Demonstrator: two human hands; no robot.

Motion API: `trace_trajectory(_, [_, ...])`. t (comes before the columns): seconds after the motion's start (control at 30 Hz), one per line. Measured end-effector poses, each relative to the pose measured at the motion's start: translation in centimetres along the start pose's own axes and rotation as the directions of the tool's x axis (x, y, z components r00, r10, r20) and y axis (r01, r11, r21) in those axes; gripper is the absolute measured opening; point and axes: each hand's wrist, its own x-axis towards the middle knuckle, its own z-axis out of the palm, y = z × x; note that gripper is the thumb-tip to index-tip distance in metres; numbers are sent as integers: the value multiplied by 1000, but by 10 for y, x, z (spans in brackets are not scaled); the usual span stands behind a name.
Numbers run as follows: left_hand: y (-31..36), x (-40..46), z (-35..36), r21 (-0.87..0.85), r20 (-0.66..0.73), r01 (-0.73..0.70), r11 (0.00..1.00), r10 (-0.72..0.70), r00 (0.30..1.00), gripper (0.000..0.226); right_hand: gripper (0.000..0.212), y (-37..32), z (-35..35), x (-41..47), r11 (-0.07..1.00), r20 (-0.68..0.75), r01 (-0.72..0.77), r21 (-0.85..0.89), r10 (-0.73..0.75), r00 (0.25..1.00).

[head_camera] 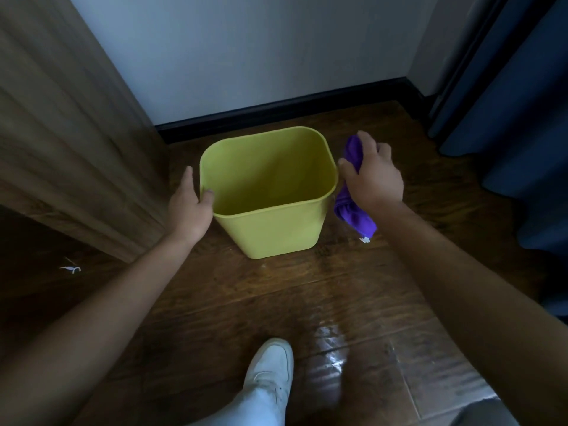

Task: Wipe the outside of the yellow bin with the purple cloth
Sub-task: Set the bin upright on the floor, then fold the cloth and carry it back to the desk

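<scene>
An empty yellow bin (276,232) stands upright on the dark wooden floor, close to the wall. My left hand (189,206) grips its left rim, thumb hooked over the inner edge and fingers along the outside. My right hand (373,176) holds the purple cloth (353,210) against the bin's right outer side, just below the rim. The cloth bunches under my palm; one end sticks up past my fingers and the other hangs down toward the floor with a small white tag.
A wooden cabinet side (70,142) rises at the left. The white wall with a black skirting board (276,109) runs behind the bin. A dark blue curtain (522,103) hangs at the right. My white shoe (270,370) is on the floor in front.
</scene>
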Motion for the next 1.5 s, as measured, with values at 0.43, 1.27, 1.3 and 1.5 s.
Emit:
trace_trajectory(0.43, [140,-107,29,-664,594,123,738,420,686,27,44,-44,-76,-86,9,120,-120,993,-42,992])
trace_trajectory(1.27, [312,-188,-168,-442,768,109,890,313,559,20,22,-115,-323,-153,695,160,-87,714,-40,986])
trace_trajectory(1.3, [328,-193,-190,-466,759,102,879,337,557,26,24,-129,-348,-153,738,176,-60,672,-81,981])
trace_trajectory(1.5, [420,-231,-318,-522,667,4,853,405,625,33,35,-218,-509,-154,894,314,175,413,-320,894])
